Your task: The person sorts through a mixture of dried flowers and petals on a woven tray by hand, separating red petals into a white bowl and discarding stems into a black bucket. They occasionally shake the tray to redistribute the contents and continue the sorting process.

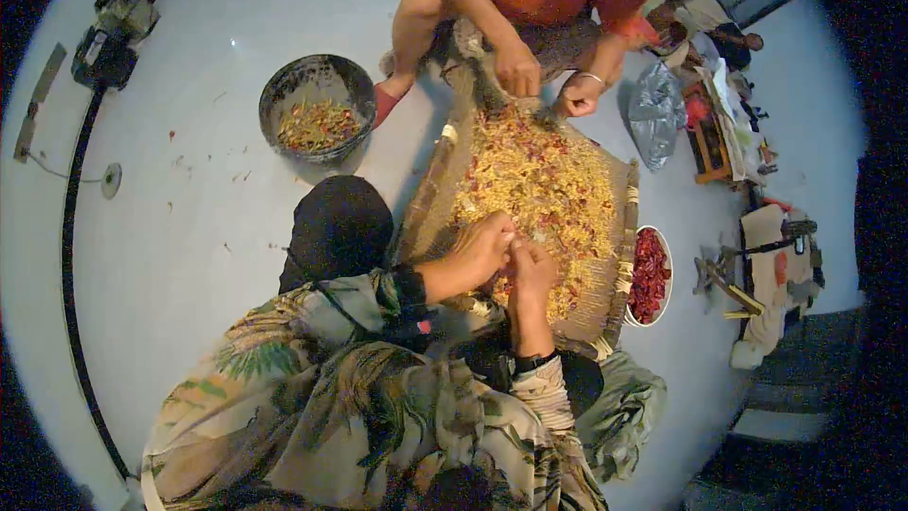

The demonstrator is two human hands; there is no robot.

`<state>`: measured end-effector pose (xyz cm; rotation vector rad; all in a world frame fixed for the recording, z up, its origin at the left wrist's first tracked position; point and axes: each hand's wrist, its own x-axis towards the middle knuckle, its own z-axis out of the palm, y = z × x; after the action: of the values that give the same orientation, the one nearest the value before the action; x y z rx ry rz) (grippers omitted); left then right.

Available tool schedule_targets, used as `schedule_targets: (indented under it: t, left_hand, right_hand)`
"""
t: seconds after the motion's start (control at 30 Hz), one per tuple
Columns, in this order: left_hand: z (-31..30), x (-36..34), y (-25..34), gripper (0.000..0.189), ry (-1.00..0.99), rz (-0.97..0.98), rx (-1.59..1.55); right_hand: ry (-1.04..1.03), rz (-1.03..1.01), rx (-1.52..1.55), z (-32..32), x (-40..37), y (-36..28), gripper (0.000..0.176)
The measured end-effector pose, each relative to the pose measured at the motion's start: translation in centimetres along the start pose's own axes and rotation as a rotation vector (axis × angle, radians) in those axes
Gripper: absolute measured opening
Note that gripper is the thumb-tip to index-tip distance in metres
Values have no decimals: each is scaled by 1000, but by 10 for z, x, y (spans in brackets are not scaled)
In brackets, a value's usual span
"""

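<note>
My left hand (483, 245) and my right hand (533, 272) meet over the near half of a woven tray (574, 325). The fingers of both are pinched together at the tips; whatever is between them is too small to make out. Below them, yellow seeds (577, 191) mixed with dark red dried chili pieces are spread across the tray. A dark band circles my right wrist. Across the tray, a co-worker in a red top squats, with both hands (517, 70) low over the far edge.
A black bucket (355, 144) with stems and reddish bits stands to the left. Right of the tray is a white tub (669, 266) of dried red chilies (647, 279). Farther right lie a plastic bag (653, 118) and a small wooden stand (705, 137). Scraps dot the floor.
</note>
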<state>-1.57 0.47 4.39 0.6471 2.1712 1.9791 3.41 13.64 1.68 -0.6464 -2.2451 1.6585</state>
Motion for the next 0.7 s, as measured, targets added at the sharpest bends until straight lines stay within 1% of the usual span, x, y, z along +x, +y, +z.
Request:
schedule_targets:
  t: [0.07, 0.1, 0.2, 0.3, 0.4, 0.47, 0.5, 0.6, 0.7]
  left_hand:
    - [-1, 2, -2, 9, 2, -56, -70]
    - [-2, 2, -3, 7, 20, -67, -53]
    - [-4, 5, -4, 5, 70, -92, -2]
    - [3, 6, -11, 7, 117, -198, -57]
    - [12, 6, -27, 7, 100, -244, -154]
    - [19, 7, -37, 8, 113, -263, -250]
    - [20, 7, -37, 8, 118, -273, -299]
    - [10, 6, -34, 9, 57, -328, -417]
    - [-2, 8, -24, 10, -68, -365, -535]
  right_hand:
    - [7, -56, 4, 5, 2, -6, 18]
    - [-24, 96, 99, 8, -8, -32, 14]
    - [17, -73, -60, 13, -10, -38, 14]
    - [-18, -152, 40, 17, -12, -40, 12]
    - [-13, -243, -46, 18, -15, -45, 6]
    - [-53, -192, -107, 13, -13, -35, 7]
    - [-72, -165, -138, 14, -14, -42, 7]
    - [-147, -734, -593, 17, -27, -72, 7]
    - [-112, -541, -460, 14, -29, -100, 12]
